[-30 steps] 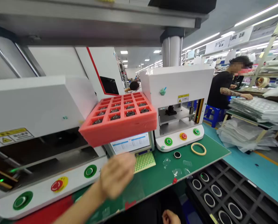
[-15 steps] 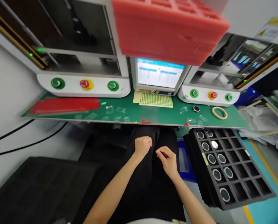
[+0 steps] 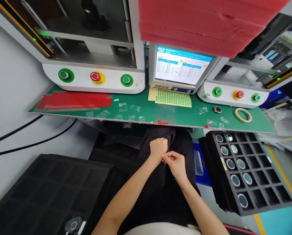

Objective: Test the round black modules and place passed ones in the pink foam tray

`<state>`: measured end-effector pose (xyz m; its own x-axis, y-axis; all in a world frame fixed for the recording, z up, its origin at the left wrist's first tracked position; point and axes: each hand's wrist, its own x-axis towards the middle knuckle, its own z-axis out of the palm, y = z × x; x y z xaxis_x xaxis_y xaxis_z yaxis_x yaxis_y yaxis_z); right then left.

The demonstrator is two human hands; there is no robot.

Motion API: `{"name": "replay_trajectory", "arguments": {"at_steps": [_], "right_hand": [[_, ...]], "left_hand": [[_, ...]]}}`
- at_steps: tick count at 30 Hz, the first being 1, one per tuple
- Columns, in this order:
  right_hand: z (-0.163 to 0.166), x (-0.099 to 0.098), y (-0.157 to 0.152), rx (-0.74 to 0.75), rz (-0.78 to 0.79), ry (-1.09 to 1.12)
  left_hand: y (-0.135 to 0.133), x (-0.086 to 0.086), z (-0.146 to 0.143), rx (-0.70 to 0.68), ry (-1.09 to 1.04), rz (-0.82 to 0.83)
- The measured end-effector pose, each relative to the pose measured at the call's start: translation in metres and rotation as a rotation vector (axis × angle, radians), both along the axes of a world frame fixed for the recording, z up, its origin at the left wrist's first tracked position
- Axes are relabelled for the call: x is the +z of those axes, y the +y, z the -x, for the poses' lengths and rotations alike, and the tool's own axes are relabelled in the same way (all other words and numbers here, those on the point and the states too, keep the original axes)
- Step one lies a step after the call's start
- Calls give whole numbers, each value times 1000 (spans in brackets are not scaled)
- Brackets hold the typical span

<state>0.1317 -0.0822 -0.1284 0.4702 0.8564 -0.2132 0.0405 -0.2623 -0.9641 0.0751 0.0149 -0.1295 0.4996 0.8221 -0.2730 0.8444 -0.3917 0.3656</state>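
Note:
Both my hands rest together over my lap, below the edge of the green bench (image 3: 141, 112). My left hand (image 3: 158, 148) is curled into a fist. My right hand (image 3: 175, 163) pinches with thumb and fingers right against the left one; whatever sits between them is too small to make out. A black compartment tray (image 3: 258, 186) holding several round ring-shaped parts stands to my right. Another black tray (image 3: 45, 192) lies at my lower left with one round part (image 3: 73, 225) on it.
Two white press machines (image 3: 92, 76) (image 3: 234, 94) with green and red buttons flank a touchscreen (image 3: 181, 67). Red foam trays (image 3: 202, 26) sit stacked above the screen. A green dot sheet (image 3: 172, 98), red film strips (image 3: 74, 100), tape roll (image 3: 243, 115) and clear film scraps lie on the bench.
My view has tipped down from the machines to my lap. My left hand dropped from the bench to meet my right hand, and the two now touch.

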Motion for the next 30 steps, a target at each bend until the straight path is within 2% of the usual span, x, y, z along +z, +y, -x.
{"name": "replay_trajectory", "arguments": {"at_steps": [3, 6, 9, 12, 14, 17, 21, 25, 27, 30], "right_hand": [[-3, -3, -1, 12, 16, 12], [-33, 4, 0, 5, 9, -83], [-105, 28, 19, -117, 6, -300], [-200, 65, 56, -298, 43, -538], [-252, 85, 81, -357, 95, -644], [-293, 97, 109, -373, 185, -712], [-294, 94, 125, -380, 241, -715], [-278, 99, 126, -365, 204, -657], [-259, 104, 119, -316, 129, -605], [-206, 110, 88, -157, -66, -501]], "left_hand": [[-1, -4, 1, 0, -20, -24], [-1, -10, 1, 14, -71, -57], [0, -17, 0, 59, -143, -100], [3, -22, -3, 116, -217, -147], [4, -23, -6, 144, -268, -174], [5, -21, -7, 181, -342, -198], [6, -20, -7, 226, -428, -159], [7, -22, -7, 267, -510, -20], [9, -19, -6, 293, -571, 83], [10, -4, -2, 321, -720, 278]]}}
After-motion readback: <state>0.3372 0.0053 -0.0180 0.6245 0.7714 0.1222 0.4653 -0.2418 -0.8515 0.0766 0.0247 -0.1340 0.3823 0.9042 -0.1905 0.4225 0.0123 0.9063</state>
